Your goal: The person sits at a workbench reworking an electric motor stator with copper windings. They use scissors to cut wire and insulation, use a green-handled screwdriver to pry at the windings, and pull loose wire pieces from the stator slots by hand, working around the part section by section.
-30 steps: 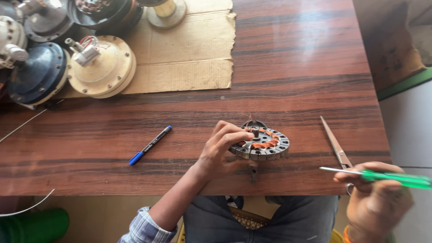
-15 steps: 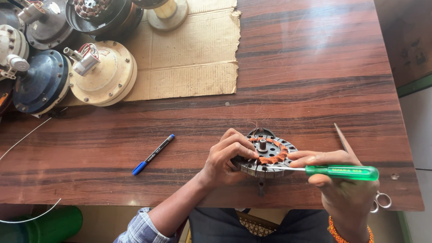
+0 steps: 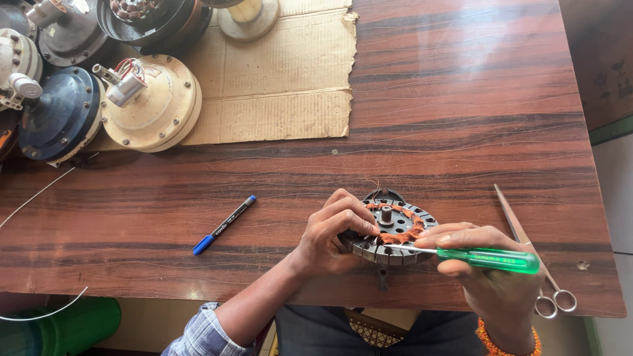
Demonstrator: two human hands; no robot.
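On the wooden table (image 3: pixel 461 99), the stator (image 3: pixel 393 232) sits between both hands' fingers (image 3: pixel 346 211).

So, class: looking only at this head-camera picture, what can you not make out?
- Where the green-handled screwdriver tip meets the stator: too small, and the left hand covers that side.
- Dark motor housings at top left: cut off by the frame edge.
- Scissors: partly behind the right hand.

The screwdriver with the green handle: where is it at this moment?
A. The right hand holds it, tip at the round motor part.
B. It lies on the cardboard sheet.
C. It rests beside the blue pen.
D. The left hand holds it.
A: the right hand grips the screwdriver, its tip at the round motor part, which the left hand steadies.
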